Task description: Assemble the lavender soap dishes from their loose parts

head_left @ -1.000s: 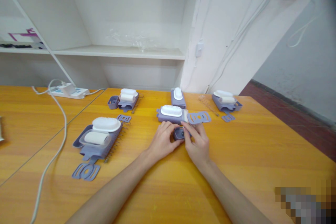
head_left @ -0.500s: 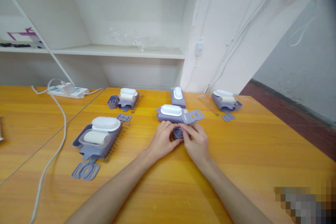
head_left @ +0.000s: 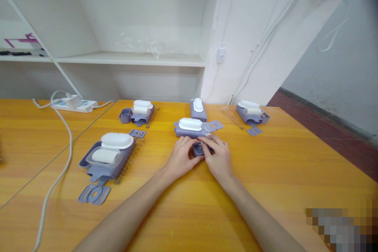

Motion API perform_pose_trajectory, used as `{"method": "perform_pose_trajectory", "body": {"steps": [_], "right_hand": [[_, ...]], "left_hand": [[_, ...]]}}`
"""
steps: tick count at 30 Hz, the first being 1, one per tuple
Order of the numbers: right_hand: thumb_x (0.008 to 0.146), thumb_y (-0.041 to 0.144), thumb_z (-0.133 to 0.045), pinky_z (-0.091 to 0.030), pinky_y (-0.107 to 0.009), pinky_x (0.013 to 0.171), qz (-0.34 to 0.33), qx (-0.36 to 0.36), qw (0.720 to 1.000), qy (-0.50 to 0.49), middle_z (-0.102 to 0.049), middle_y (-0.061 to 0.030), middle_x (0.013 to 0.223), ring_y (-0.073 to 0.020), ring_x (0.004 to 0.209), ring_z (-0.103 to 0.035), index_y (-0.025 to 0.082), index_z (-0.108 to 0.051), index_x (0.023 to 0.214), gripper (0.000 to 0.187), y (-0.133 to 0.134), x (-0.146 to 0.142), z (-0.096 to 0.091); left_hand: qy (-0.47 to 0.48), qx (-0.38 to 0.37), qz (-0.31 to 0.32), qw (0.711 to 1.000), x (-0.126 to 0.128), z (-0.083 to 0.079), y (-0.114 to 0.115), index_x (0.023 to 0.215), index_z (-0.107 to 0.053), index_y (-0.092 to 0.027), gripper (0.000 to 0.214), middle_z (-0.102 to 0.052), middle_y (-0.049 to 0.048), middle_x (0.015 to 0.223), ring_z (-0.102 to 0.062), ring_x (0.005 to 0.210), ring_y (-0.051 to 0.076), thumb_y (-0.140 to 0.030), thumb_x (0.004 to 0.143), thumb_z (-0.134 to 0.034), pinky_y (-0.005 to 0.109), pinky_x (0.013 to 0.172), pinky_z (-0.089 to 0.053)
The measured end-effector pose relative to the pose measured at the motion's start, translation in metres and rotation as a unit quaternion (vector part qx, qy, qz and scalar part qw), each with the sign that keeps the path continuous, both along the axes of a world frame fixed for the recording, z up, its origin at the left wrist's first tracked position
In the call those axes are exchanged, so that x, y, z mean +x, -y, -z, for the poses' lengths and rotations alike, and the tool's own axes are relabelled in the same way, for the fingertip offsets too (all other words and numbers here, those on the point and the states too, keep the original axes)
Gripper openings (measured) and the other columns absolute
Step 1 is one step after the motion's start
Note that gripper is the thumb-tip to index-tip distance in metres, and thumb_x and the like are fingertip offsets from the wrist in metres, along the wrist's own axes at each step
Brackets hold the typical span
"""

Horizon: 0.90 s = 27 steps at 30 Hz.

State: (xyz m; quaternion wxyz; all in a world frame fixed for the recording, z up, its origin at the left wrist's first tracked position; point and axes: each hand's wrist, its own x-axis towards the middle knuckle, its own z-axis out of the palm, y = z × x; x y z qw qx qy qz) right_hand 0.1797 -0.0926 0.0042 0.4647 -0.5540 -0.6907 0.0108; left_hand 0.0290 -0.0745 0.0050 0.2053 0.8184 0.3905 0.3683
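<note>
A small grey-purple box [head_left: 197, 151] with an open top sits on the table between my hands. My left hand [head_left: 181, 156] is curled around its left side, thumb at the near edge and fingers at the far edge. My right hand [head_left: 217, 158] pinches at its right side and rim, fingers bent over the opening. What the right fingertips touch inside is too small to make out. Just beyond my hands lies a grey-purple perforated basket [head_left: 184, 132] with a white bristled brush [head_left: 190, 124] on it. A flat grey-purple plate with cutouts [head_left: 213, 126] rests at its right end.
Similar sets surround me: a near-left basket [head_left: 108, 171] with a white roll [head_left: 104, 156], and others at far left [head_left: 141, 119], far middle [head_left: 198, 115] and far right [head_left: 251, 119]. Wire hook strips [head_left: 130, 161] lie beside some. A white cable [head_left: 70, 145] runs from a power strip [head_left: 85, 106].
The view has shifted slightly. The flat plate beyond my right hand looks lower and flatter. Both hands stay at the small box, with the right fingers slightly shifted over its rim.
</note>
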Motion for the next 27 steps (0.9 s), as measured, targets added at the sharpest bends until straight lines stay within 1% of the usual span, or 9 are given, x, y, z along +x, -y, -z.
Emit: {"method": "perform_pose_trajectory", "body": {"steps": [5, 8, 11, 14, 18, 20, 22, 25, 27], "right_hand": [[0.086, 0.019, -0.053, -0.042, -0.037, 0.085, 0.002, 0.058, 0.998, -0.002, -0.065, -0.0062, 0.105, -0.0201, 0.1, -0.059, 0.026, -0.064, 0.111, 0.029, 0.003, 0.001, 0.002], [0.085, 0.018, -0.053, -0.043, -0.037, 0.088, -0.017, 0.086, 0.996, -0.005, -0.062, -0.0088, 0.114, -0.0211, 0.105, -0.057, 0.025, -0.057, 0.122, 0.038, 0.006, 0.001, 0.0], [0.084, 0.016, -0.053, -0.042, -0.038, 0.092, -0.041, 0.11, 0.993, 0.002, -0.054, -0.0108, 0.128, -0.0221, 0.112, -0.055, 0.024, -0.052, 0.128, 0.044, 0.008, 0.001, -0.002], [0.083, 0.016, -0.054, -0.042, -0.039, 0.094, -0.046, 0.118, 0.992, 0.0, -0.051, -0.0116, 0.132, -0.0222, 0.113, -0.054, 0.023, -0.053, 0.126, 0.043, 0.009, 0.002, -0.003], [0.084, 0.018, -0.053, -0.044, -0.038, 0.092, -0.029, 0.101, 0.994, -0.02, -0.06, -0.0098, 0.119, -0.0216, 0.109, -0.056, 0.021, -0.062, 0.112, 0.03, 0.008, 0.003, -0.002], [0.085, 0.019, -0.052, -0.045, -0.037, 0.09, -0.012, 0.085, 0.996, -0.028, -0.064, -0.0085, 0.109, -0.0204, 0.103, -0.058, 0.02, -0.065, 0.102, 0.022, 0.006, 0.004, -0.001], [0.085, 0.02, -0.05, -0.044, -0.036, 0.09, 0.007, 0.066, 0.997, -0.026, -0.065, -0.008, 0.105, -0.0197, 0.101, -0.059, 0.019, -0.065, 0.098, 0.02, 0.004, 0.005, 0.001], [0.086, 0.021, -0.048, -0.04, -0.038, 0.096, 0.023, 0.031, 0.999, 0.02, -0.062, -0.0093, 0.117, -0.0208, 0.111, -0.053, 0.018, -0.061, 0.11, 0.028, 0.0, 0.005, 0.003], [0.086, 0.022, -0.047, -0.036, -0.041, 0.099, 0.024, 0.0, 0.997, 0.076, -0.052, -0.0097, 0.131, -0.0224, 0.122, -0.044, 0.018, -0.053, 0.123, 0.038, -0.002, 0.004, 0.004]], "left_hand": [[0.024, -0.051, -0.018, 0.998, 0.003, 0.0, -0.002, 0.101, -0.06, -0.019, 0.036, -0.062, 0.0068, 0.097, -0.053, 0.093, 0.023, -0.037, 0.071, -0.068, 0.037, 0.084, -0.04], [0.099, -0.123, -0.015, 0.987, 0.001, 0.0, -0.004, 0.097, -0.062, -0.017, 0.036, -0.064, 0.0075, 0.096, -0.056, 0.089, 0.022, -0.038, 0.069, -0.07, 0.035, 0.082, -0.042], [0.213, -0.198, 0.009, 0.957, -0.002, -0.003, -0.007, 0.1, -0.062, -0.017, 0.037, -0.065, 0.0077, 0.098, -0.058, 0.088, 0.021, -0.038, 0.071, -0.069, 0.032, 0.082, -0.044], [0.307, -0.24, 0.025, 0.921, -0.005, -0.008, -0.009, 0.105, -0.061, -0.016, 0.037, -0.065, 0.0082, 0.103, -0.059, 0.091, 0.02, -0.038, 0.076, -0.065, 0.031, 0.083, -0.044], [0.409, -0.222, -0.039, 0.884, -0.008, -0.007, -0.014, 0.104, -0.064, -0.017, 0.034, -0.065, 0.0069, 0.106, -0.057, 0.101, 0.02, -0.04, 0.08, -0.06, 0.029, 0.088, -0.042], [0.47, -0.203, -0.081, 0.855, -0.011, -0.003, -0.018, 0.104, -0.063, -0.019, 0.033, -0.062, 0.0066, 0.111, -0.055, 0.105, 0.02, -0.042, 0.081, -0.058, 0.028, 0.089, -0.041], [0.52, -0.184, -0.118, 0.826, -0.014, 0.002, -0.024, 0.105, -0.061, -0.021, 0.032, -0.061, 0.0056, 0.11, -0.056, 0.102, 0.017, -0.043, 0.081, -0.057, 0.027, 0.086, -0.043], [0.568, -0.148, -0.179, 0.79, -0.022, 0.007, -0.034, 0.101, -0.058, -0.022, 0.03, -0.059, 0.0019, 0.098, -0.055, 0.088, 0.013, -0.043, 0.079, -0.059, 0.022, 0.076, -0.044], [0.596, -0.153, -0.201, 0.762, -0.027, 0.009, -0.04, 0.095, -0.056, -0.022, 0.028, -0.056, -0.0001, 0.09, -0.054, 0.079, 0.011, -0.043, 0.077, -0.06, 0.02, 0.07, -0.044]]}}
